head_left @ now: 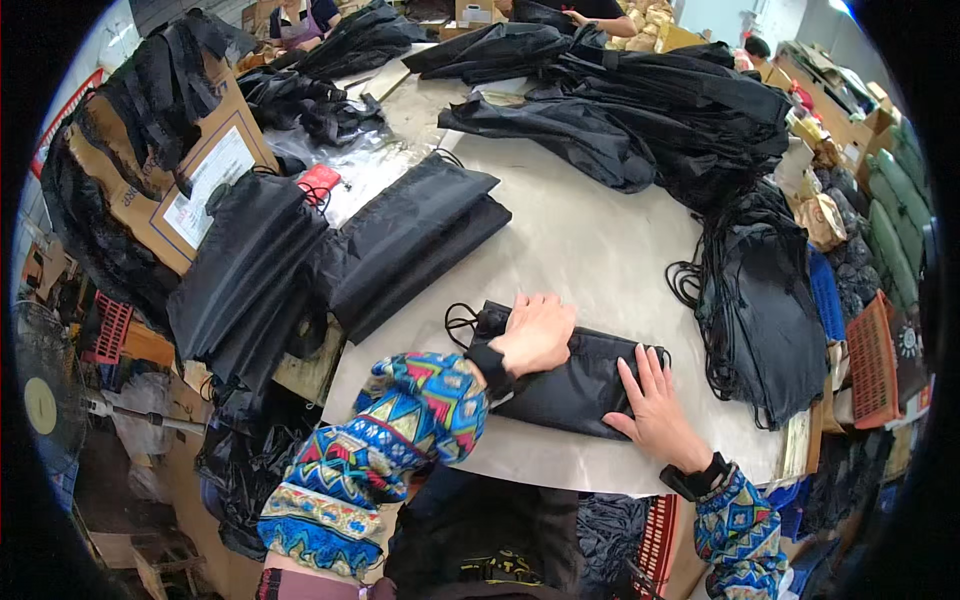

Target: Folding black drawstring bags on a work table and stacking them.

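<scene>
"What sits nearest on your feed?"

"Below the table's point(560, 250) near edge, slightly right, I see a red slatted basket point(658, 540). On the tabletop just beyond, the folded black bag point(562, 400) lies flat, with a cord loop point(448, 319) at its far left corner"

"And the hands?"

"I have the right hand point(660, 415) open, palm down, fingers spread and touching the bag's right end. The left hand point(538, 335) lies across the bag's left half toward the far edge, fingers partly bent; I can't tell from here whether it pinches the fabric"

"What stands around them?"

"Right of the hands, I see a stack of black bags point(768, 305) with cords looping out on its left side. To the left, a folded black bundle point(410, 245) lies slantwise, and further left a pleated black pile point(250, 275). Farther on I make out a red packet point(319, 182) by clear plastic point(375, 155) and a cardboard box point(232, 112) draped with black fabric point(181, 90)"

"And the far side?"

"A heap of black bags point(700, 110) spreads across the far right, with a person point(590, 8) in a dark top beyond it"
</scene>
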`<action>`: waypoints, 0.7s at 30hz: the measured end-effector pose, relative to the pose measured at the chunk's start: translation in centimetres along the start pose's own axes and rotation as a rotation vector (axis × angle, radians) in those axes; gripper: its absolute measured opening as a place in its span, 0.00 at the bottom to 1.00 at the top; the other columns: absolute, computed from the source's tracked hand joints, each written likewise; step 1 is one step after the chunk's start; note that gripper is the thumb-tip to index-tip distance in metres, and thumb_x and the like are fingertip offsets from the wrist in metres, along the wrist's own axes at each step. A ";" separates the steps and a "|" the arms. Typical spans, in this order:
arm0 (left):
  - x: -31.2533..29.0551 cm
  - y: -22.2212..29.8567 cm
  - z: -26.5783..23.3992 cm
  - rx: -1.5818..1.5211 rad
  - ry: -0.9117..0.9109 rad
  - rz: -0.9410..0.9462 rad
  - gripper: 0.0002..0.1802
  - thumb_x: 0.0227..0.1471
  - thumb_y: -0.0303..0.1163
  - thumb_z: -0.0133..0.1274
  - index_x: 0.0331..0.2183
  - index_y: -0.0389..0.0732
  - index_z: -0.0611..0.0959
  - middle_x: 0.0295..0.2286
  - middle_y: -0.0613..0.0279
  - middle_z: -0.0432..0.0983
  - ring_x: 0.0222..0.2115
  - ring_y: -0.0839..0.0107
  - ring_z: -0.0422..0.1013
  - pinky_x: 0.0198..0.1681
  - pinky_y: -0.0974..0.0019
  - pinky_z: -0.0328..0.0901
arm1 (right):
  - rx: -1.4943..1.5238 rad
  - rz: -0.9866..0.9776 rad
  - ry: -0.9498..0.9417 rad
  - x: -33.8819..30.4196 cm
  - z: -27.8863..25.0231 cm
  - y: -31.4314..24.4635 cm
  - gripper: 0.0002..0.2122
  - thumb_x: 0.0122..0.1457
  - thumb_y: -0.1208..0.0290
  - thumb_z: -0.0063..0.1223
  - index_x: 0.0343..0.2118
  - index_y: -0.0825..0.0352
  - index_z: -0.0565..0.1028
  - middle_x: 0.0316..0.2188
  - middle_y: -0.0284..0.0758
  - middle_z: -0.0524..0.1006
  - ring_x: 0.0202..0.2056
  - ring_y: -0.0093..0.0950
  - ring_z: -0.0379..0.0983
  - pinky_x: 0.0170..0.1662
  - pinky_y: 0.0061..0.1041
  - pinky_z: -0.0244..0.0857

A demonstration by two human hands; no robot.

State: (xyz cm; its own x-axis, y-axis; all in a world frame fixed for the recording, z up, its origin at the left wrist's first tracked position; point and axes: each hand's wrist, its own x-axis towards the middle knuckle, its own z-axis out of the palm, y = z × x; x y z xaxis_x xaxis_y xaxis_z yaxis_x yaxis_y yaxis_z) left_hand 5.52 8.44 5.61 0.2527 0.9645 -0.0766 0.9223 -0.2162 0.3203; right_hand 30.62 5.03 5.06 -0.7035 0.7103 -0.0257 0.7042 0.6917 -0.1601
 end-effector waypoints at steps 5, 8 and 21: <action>-1.1 -2.1 -2.1 -0.334 -0.174 0.120 0.21 0.43 0.37 0.59 0.37 0.32 0.78 0.35 0.42 0.74 0.41 0.50 0.71 0.43 0.57 0.65 | 0.209 -0.020 0.109 -0.3 -1.2 -0.1 0.35 0.51 0.59 0.59 0.59 0.70 0.58 0.63 0.51 0.50 0.63 0.50 0.44 0.63 0.45 0.43; -2.9 -6.3 -7.6 -0.460 0.003 0.135 0.22 0.44 0.37 0.61 0.37 0.31 0.78 0.34 0.50 0.75 0.37 0.63 0.72 0.42 0.63 0.66 | 0.201 0.038 0.222 -1.9 -2.0 1.5 0.34 0.50 0.64 0.61 0.58 0.71 0.59 0.62 0.50 0.51 0.62 0.50 0.47 0.62 0.43 0.47; -4.9 -25.1 -15.2 -0.469 0.222 -0.545 0.19 0.42 0.29 0.64 0.38 0.33 0.78 0.30 0.61 0.75 0.32 0.70 0.72 0.37 0.69 0.66 | -0.165 0.409 0.404 -2.9 -0.7 10.2 0.33 0.52 0.64 0.58 0.57 0.76 0.58 0.60 0.52 0.55 0.60 0.51 0.50 0.62 0.45 0.46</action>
State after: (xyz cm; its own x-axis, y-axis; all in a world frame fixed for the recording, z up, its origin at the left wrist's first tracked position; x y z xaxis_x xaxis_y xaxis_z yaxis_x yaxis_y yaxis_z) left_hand -23.33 11.43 12.25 -0.3145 0.9351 -0.1633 0.6663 0.3400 0.6637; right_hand 39.88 10.07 4.16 -0.3024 0.8942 0.3300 0.9387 0.3395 -0.0598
